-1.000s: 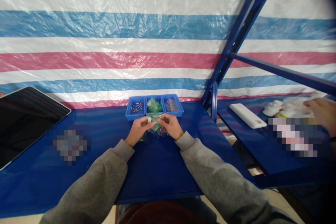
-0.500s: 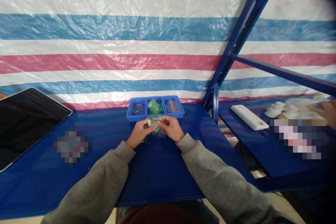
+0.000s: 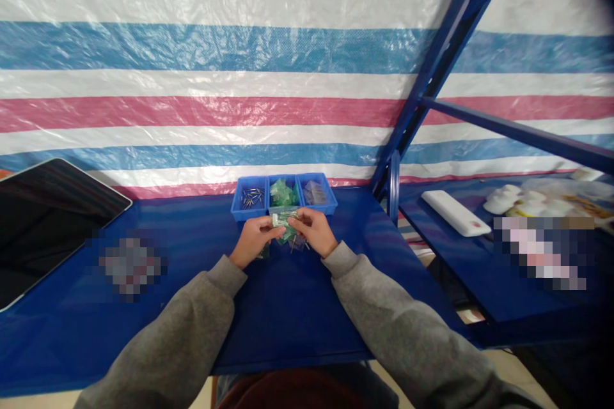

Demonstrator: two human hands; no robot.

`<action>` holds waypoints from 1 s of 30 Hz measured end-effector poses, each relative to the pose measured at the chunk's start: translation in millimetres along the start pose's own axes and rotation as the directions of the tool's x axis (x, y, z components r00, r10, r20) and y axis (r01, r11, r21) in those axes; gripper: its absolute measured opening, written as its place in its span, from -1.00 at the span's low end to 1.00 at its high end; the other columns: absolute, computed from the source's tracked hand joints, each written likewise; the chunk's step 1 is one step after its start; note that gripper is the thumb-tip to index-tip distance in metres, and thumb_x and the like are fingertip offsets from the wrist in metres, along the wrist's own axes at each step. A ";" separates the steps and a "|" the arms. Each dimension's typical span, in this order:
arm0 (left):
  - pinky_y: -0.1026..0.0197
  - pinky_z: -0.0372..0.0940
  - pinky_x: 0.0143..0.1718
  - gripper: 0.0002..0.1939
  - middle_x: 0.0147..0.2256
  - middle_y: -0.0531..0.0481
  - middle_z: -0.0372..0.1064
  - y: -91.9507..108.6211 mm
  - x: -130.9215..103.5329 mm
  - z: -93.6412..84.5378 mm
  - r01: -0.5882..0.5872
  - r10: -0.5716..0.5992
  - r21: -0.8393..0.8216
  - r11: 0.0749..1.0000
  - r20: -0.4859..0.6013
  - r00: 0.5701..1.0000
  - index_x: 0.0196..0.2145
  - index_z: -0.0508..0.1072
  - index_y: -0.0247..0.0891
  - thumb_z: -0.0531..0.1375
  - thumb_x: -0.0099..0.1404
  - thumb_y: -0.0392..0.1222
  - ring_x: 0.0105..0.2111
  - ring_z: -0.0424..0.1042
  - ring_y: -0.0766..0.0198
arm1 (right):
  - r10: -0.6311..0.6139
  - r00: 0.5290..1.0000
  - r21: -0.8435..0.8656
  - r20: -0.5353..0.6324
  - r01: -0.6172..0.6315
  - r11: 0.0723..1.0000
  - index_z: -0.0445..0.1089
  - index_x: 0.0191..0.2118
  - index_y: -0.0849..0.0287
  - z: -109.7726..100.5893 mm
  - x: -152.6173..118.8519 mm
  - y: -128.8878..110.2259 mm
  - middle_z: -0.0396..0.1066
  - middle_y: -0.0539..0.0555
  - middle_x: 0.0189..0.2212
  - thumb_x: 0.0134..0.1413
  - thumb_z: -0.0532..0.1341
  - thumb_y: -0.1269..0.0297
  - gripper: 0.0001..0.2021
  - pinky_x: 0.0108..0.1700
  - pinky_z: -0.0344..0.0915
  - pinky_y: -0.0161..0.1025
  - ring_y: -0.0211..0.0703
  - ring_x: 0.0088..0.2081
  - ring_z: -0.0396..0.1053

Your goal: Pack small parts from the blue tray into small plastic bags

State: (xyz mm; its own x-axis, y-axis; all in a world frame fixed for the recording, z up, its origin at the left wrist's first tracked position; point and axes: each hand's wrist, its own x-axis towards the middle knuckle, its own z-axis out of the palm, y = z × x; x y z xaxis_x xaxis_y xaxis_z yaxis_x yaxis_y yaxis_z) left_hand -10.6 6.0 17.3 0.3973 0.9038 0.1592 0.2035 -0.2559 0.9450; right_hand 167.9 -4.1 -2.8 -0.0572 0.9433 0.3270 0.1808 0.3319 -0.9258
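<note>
My left hand point(image 3: 252, 239) and my right hand point(image 3: 314, 230) meet just in front of three blue bins, both pinching a small clear plastic bag point(image 3: 284, 218) with metallic pieces inside. Its exact contents are too small to tell. The left bin point(image 3: 249, 210) holds thin metal pins. Green plastic pieces point(image 3: 283, 193) fill the middle bin, and greyish translucent packets point(image 3: 314, 193) lie in the right bin point(image 3: 320, 209). Below my hands, more green and clear pieces with thin metal parts point(image 3: 297, 243) rest on the blue table point(image 3: 288, 313), partly hidden.
A dark flat screen point(image 3: 52, 217) lies at the left, with a blurred patch point(image 3: 132, 266) beside it. Past the blue metal frame point(image 3: 432, 77), a second table holds a white oblong box point(image 3: 455, 213), white rolls point(image 3: 503, 199) and plastic bags.
The bag between my hands has shifted slightly, with both hands still on it. Another person's hand at the far right edge has left the view.
</note>
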 end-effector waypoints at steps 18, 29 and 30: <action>0.35 0.15 -0.54 -0.71 -0.55 0.01 0.39 3.1 0.6 -2.7 -0.020 0.020 0.019 1.000 0.019 1.000 -0.51 0.47 -0.39 0.22 0.11 -0.05 -0.58 0.25 0.38 | 0.029 0.995 0.112 0.098 -0.040 0.993 0.35 -0.43 0.23 -0.9 0.7 -3.3 0.28 -0.04 -0.61 -0.06 0.23 0.07 -0.72 -0.56 0.12 -0.35 -0.31 -0.60 0.18; 0.36 0.15 -0.53 -0.73 -0.60 0.08 0.28 6.2 0.9 -2.6 -0.063 0.062 -0.019 0.998 -0.023 0.998 -0.55 0.38 -0.37 0.20 0.14 -0.09 -0.60 0.22 0.42 | 0.050 0.993 0.166 0.111 -0.068 0.984 0.36 -0.43 0.26 -0.7 0.7 -3.1 0.27 -0.05 -0.61 -0.10 0.26 0.08 -0.71 -0.56 0.12 -0.37 -0.34 -0.60 0.15; 0.35 0.15 -0.53 -0.73 -0.60 0.08 0.29 6.1 0.9 -2.6 -0.062 0.062 -0.016 0.998 -0.024 0.998 -0.55 0.39 -0.38 0.20 0.14 -0.09 -0.60 0.23 0.41 | 0.056 0.990 0.176 0.129 -0.078 0.981 0.38 -0.41 0.26 -0.6 0.5 -3.7 0.30 -0.04 -0.59 -0.11 0.27 0.08 -0.70 -0.56 0.12 -0.37 -0.34 -0.60 0.16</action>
State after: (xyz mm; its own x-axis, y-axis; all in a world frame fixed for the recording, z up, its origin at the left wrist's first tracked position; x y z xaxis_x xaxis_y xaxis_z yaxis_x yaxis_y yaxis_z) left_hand -11.4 6.2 23.9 0.3878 0.8942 0.2239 0.1641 -0.3059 0.9378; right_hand 167.8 -4.8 0.9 -0.1736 0.9531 0.2478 0.0088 0.2531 -0.9674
